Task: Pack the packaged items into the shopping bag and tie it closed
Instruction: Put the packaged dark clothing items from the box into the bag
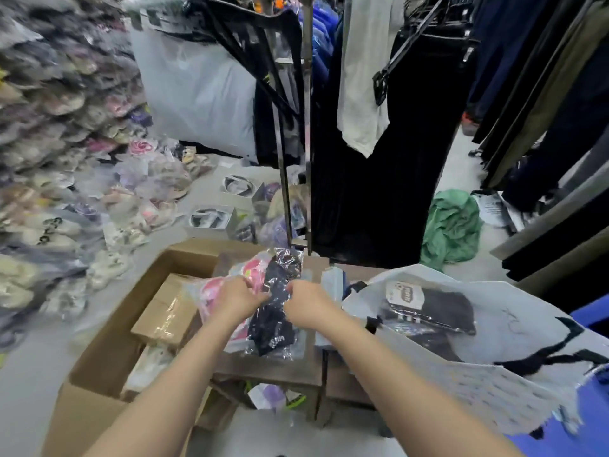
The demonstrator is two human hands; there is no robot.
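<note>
both hands are down on a small brown table (280, 371) in front of the person, working two plastic-wrapped packs. left hand (239, 300) lies on the pink pack (255, 267), fingers curled round it, fingertips right at the edge of the black pack (275, 319). right hand (308, 305) is on the black pack's right side, fingers curled in and pinching its clear wrap. motion blur on both, so the exact finger placement is soft. the black pack lies on the table between the hands, overlapping the pink one, long axis running away from the person. the shopping bag (514, 311) is white and sits just right of the table, mouth open and slumped, with its black print facing up. a packaged pair of black socks (435, 308) with a card label is already inside it, with more dark packs under that. the bag is not tied. left of the table is an open cardboard box (108, 341) holding a smaller taped carton (164, 308) and some wrapped items. further left are stacked rows of bagged slippers (49, 127), blurred. behind the table a metal rack pole (308, 127) stands with dark garments (379, 176) hanging. a green cloth (451, 225) is crumpled on the floor to the right of them.
</note>
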